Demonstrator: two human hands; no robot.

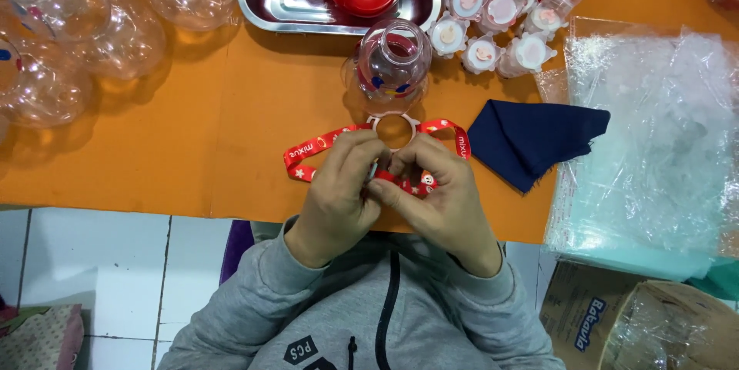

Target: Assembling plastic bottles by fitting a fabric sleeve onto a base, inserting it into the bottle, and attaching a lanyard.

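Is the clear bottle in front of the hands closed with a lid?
No, the clear bottle stands with its round mouth open and no lid on it, just beyond the white ring of the red strap.

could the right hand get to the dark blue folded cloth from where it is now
Probably yes. The right hand is busy on the red printed strap with its white plastic ring, but the dark blue folded cloth lies just beside it on bare orange table.

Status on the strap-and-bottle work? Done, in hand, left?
Done: nothing finished shows. In hand: left hand and right hand both pinch the red strap on its white ring, in front of one clear bottle. Left: empty clear bottles far left, white caps, more straps behind.
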